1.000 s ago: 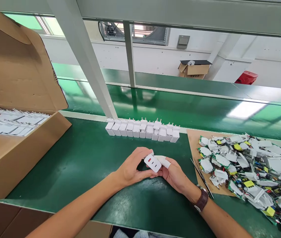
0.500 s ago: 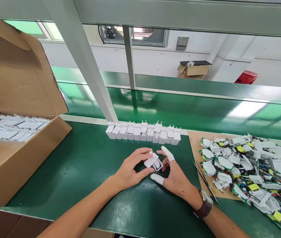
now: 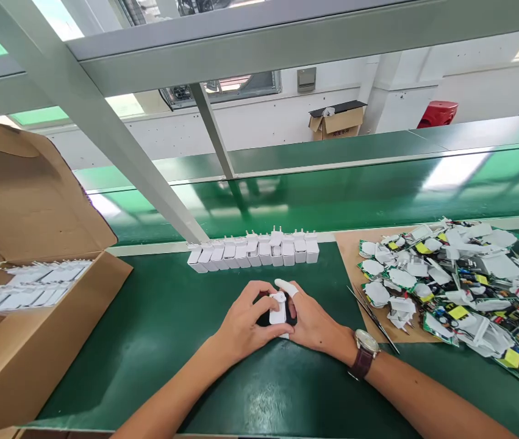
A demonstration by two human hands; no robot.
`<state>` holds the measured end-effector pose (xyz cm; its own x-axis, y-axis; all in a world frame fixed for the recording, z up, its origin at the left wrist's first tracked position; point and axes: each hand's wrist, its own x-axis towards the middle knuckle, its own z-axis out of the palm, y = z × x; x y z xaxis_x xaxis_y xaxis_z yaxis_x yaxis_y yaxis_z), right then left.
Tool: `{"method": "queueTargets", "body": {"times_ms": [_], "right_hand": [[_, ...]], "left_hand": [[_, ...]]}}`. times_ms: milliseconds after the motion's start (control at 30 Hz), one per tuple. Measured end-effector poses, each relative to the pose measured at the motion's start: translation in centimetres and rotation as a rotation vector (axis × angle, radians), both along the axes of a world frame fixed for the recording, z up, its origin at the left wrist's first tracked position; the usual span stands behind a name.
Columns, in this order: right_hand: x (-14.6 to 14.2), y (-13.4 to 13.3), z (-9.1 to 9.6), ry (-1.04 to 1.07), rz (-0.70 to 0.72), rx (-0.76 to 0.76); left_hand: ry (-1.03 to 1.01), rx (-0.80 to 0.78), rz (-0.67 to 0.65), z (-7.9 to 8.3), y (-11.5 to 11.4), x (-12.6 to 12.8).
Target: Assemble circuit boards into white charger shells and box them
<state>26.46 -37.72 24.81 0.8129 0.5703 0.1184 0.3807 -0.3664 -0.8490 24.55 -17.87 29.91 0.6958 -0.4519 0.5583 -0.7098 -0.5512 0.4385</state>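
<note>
Both my hands meet over the green table at its middle, pinched round one white charger (image 3: 278, 308). My left hand (image 3: 245, 323) grips it from the left with curled fingers. My right hand (image 3: 311, 323), with white finger cots on a finger and the thumb and a brown-strap watch on the wrist, holds it from the right. Just beyond them a row of several white chargers (image 3: 254, 251) stands prongs up along the table's far edge.
An open cardboard box (image 3: 35, 341) with rows of white chargers stands at the left. A pile of circuit boards and white shell pieces (image 3: 455, 286) lies on brown card at the right, with tweezers (image 3: 373, 320) beside it. A slanted grey frame post (image 3: 117, 152) rises behind.
The charger has been turned in my hands from flat to upright, and my right hand's fingers have closed in on it. The camera has tilted and shifted.
</note>
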Motion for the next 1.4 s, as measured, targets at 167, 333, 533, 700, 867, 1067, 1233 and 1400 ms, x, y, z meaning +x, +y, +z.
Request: {"method": "queueTargets", "body": {"times_ms": [167, 333, 533, 700, 867, 1067, 1233, 1400], "right_hand": [[-0.1, -0.1, 0.5, 0.000, 0.009, 0.003], [0.0, -0.1, 1.0, 0.044, 0.004, 0.006], [-0.8, -0.3, -1.0, -0.036, -0.020, 0.070], [-1.4, -0.5, -3.0, -0.107, -0.030, 0.102], [-1.4, -0.4, -4.4, -0.111, -0.035, -0.007], [-1.2, -0.4, -4.9, -0.036, -0.034, -0.044], [-0.8, -0.2, -4.9, 0.057, -0.083, -0.001], [-0.3, -0.1, -4.6, 0.125, -0.084, 0.037]], "left_hand": [[-0.034, 0.141, 0.050, 0.5, 0.0, -0.1], [0.059, 0.131, -0.076, 0.7, 0.7, -0.4], [0.159, 0.101, 0.026, 1.0, 1.5, -1.9], [0.181, 0.096, 0.402, 4.4, 8.9, -1.9], [0.438, 0.059, 0.745, 5.7, 18.8, -0.5], [0.566, 0.031, 0.712, 4.2, 22.3, 3.3], [0.607, 0.086, 0.558, 5.0, 21.5, 5.9], [0.612, 0.239, 0.454, 6.1, 19.8, 8.0]]}}
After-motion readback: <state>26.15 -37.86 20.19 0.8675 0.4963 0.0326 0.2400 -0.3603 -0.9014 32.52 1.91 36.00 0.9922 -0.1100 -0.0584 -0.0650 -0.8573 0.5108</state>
